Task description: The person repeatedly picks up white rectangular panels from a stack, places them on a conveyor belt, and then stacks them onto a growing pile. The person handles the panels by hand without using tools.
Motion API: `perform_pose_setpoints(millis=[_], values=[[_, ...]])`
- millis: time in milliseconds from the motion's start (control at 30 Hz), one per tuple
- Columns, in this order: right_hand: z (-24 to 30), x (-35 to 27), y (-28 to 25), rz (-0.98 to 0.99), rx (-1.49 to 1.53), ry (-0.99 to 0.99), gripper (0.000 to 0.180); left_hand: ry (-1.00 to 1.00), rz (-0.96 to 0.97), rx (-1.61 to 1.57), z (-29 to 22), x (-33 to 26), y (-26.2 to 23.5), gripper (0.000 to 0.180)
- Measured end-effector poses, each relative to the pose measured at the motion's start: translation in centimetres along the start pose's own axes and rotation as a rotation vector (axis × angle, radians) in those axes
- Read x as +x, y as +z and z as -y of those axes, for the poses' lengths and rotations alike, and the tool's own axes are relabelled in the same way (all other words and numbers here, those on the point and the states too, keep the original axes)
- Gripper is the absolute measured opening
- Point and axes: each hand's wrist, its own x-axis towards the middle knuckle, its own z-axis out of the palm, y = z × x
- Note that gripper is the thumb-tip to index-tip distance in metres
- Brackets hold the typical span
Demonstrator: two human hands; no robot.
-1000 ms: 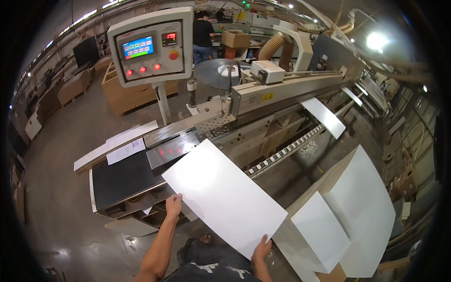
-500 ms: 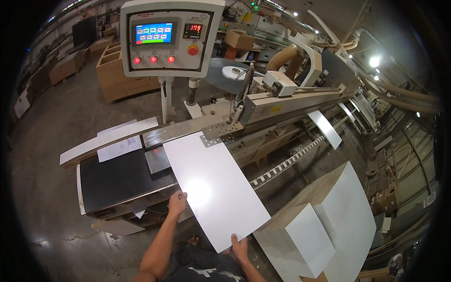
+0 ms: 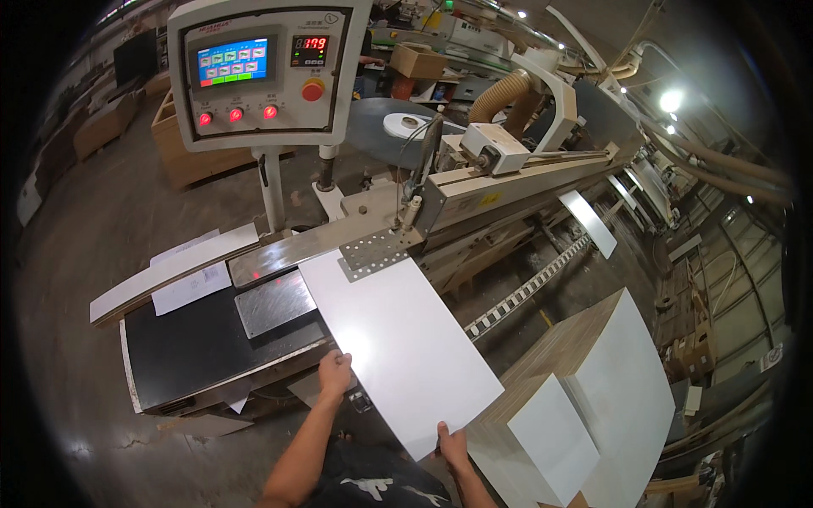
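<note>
A white rectangular panel [image 3: 415, 356] lies with its far end on the machine's infeed, partly beneath a perforated metal plate [image 3: 373, 254]. My left hand [image 3: 335, 375] is closed on the panel's left long edge. At the near right corner, my right hand [image 3: 452, 443] grips the near edge, thumb on top and fingers hidden underneath. Left of the panel, a bare metal plate [image 3: 275, 303] is set beside a black tabletop [image 3: 182, 356].
A control console [image 3: 262, 72] with a lit screen rises at the far left. Stacked white panels [image 3: 622, 389] stand close on my right. A roller track [image 3: 533, 288] runs along the machine beam [image 3: 525, 182], with another white panel [image 3: 589, 222] farther down. White strips [image 3: 174, 271] and paper lie left.
The panel has slid right along the infeed, baring more of the metal plate on its left. Both hands have moved with it, still holding. The view has shifted somewhat to the right.
</note>
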Motion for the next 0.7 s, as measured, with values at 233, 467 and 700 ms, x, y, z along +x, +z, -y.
perform_pose_setpoints(millis=[233, 467, 700], values=[[9.2, 3.8, -4.9, 0.16, 0.054, 0.285, 0.037, -0.02, 0.01, 0.126, -0.3, 3.3, 6.8, 0.02], [8.7, 6.2, -8.4, -0.032, 0.344, 0.265, 0.047, 0.028, 0.129, 0.052, 0.2, 6.4, 14.0, 0.023], [-7.9, -4.5, -14.6, -0.293, 0.247, 0.406, 0.038, -0.129, 0.333, 0.083, -1.3, 8.3, 19.8, 0.026]])
